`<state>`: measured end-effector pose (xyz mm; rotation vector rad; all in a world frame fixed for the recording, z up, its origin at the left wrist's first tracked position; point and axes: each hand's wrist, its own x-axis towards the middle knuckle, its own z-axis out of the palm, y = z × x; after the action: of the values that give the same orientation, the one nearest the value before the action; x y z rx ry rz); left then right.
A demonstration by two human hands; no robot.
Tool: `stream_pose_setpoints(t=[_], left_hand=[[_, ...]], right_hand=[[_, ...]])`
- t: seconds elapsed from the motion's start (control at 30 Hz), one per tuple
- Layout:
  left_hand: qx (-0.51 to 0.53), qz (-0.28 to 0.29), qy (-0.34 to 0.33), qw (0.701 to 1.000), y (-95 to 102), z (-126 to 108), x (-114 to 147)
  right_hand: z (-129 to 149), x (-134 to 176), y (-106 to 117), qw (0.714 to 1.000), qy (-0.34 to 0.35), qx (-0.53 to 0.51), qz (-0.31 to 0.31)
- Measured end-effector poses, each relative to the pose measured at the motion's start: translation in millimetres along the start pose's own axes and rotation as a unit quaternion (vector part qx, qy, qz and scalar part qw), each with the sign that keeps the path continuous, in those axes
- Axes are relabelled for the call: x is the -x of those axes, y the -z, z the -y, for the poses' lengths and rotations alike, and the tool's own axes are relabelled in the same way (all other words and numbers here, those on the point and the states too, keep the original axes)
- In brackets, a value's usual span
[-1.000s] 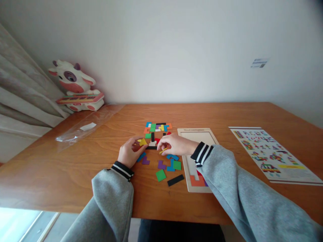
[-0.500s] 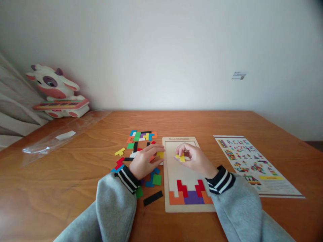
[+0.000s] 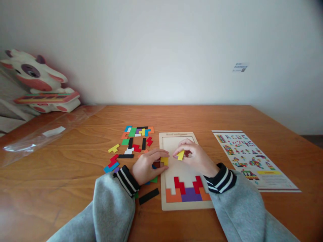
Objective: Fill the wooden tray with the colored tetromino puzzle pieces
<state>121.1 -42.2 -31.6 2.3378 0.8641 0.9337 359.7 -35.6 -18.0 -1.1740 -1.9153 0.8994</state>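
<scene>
Yellow and small, a block [image 3: 180, 155] is pinched by the right hand [image 3: 195, 156] over the tray [image 3: 186, 205]; a second piece [image 3: 164, 161], seemingly, by the left hand [image 3: 146, 167] at the left; edges are best gripped lightly.

the board [image 3: 186, 172] faintly reads "wood intelligence" (sheet [image 3: 253, 163] and wall label [image 3: 240, 67] too blurred).

The wall [image 3: 151, 50] is softly lit; pale glare is seen on the left of the table [image 3: 58, 178] and on the plastic bag [image 3: 32, 140]; the small print [image 3: 270, 180] of the sheet [image 3: 253, 160] is blurred
</scene>
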Motion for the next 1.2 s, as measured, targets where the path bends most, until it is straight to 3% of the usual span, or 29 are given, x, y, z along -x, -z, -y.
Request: stream_pose_setpoints(t=[0.3, 0.53, 0.67, 0.83, 1.2], left_hand=[[-0.032, -0.005, 0.023, 0.999, 2.9, 1, 1], [-0.005, 0.035, -0.066, 0.997, -2.6, -6, -2], [-0.057, 0.075, -0.117, 0.989, -2.8, -9, -1], [-0.102, 0.070, -0.208, 0.970, 7.6, -6, -1], [-0.090, 0.087, -0.239, 0.963, 10.6, -14, -1]], right_hand=[[2, 1, 10, 0.985, -0.124, -0.112, 0.052], [6, 3, 8, 0.977, -0.163, -0.137, 0.022], [4, -2, 7, 0.944, -0.213, -0.251, -0.030], [0, -7, 9, 0.907, -0.230, -0.345, -0.064], [0, -3, 8, 0.947, -0.192, -0.244, -0.082]])
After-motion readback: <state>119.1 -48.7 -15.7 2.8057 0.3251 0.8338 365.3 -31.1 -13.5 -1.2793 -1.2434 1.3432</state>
